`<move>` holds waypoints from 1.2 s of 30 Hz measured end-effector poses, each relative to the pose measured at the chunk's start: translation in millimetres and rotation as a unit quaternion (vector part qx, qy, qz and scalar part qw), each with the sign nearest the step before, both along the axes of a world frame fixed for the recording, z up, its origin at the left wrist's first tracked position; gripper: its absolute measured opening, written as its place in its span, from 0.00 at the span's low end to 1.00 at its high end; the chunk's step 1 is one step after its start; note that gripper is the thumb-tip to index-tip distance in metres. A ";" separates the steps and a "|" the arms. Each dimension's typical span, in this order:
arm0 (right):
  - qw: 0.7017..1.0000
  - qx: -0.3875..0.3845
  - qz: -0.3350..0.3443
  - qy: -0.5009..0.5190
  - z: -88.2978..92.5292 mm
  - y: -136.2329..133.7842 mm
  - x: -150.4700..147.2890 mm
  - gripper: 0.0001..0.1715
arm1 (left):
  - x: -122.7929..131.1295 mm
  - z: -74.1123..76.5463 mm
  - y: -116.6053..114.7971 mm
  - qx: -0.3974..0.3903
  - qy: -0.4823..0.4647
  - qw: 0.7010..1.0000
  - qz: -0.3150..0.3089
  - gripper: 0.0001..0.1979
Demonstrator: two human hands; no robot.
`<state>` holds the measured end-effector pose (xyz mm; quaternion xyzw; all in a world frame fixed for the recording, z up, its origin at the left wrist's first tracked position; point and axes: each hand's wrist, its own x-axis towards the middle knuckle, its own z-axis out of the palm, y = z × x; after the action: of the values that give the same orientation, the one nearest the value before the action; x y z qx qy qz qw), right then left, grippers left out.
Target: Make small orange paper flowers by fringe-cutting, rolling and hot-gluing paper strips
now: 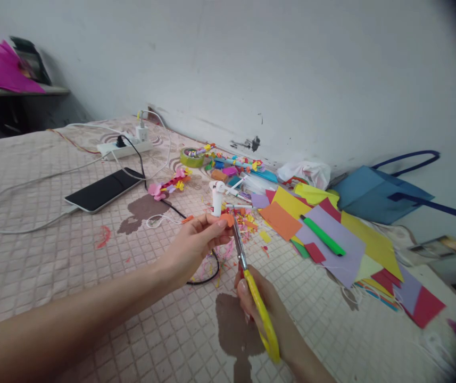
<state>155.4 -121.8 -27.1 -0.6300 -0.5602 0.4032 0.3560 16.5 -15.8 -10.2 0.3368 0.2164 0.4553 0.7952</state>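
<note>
**Q:** Surface and surroundings?

**A:** Quilted pink-and-white cover [92, 276], pale wall [291, 69] behind. Nearest the work pt.: white bottle [217, 198] upright just behind it, black cable [206, 279] looping below the left hand [196, 242], loose paper scraps [247, 223] scattered around.

**Q:** Hand status?

**A:** Left hand: thumb and fingers pinched on a small orange paper piece [226, 218], held above the cover at centre view. Right hand [259, 303]: closed around the yellow handles of the scissors [251, 276]. Blades point up and away, nearly together, tips at the piece's right edge.

**Q:** Qty. per item?

**A:** 1 phone [104, 190], face up, left of the hands. 1 power strip [122, 149] w/ 2 plugs, near the wall. 1 tape roll [191, 157]. 1 green marker [323, 236], lying on the coloured sheets [367, 244]. 1 white plastic bag [305, 171] and 1 blue bag [379, 194], both at the wall, right side. The sheets overlap – exact no. cannot be told.
</note>
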 end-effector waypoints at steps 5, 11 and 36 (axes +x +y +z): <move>1.000 -0.009 -0.003 -0.016 -1.9 0.1 0.6 0.24 | 0.5 1.0 -1.6 -0.013 -0.011 1.000 0.001 0.07; 1.000 -0.002 -0.009 -0.001 -3.2 1.5 1.8 0.21 | 0.7 2.2 -2.2 -0.022 -0.013 1.000 0.002 0.06; 1.000 -0.003 -0.025 -0.011 2.8 2.9 6.9 0.19 | 1.4 1.9 0.9 0.002 -0.008 1.000 0.006 0.05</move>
<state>162.3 -118.9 -24.3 -0.6492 -0.5473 0.3885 0.3580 17.8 -14.9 -8.3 0.3335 0.2109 0.4636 0.7933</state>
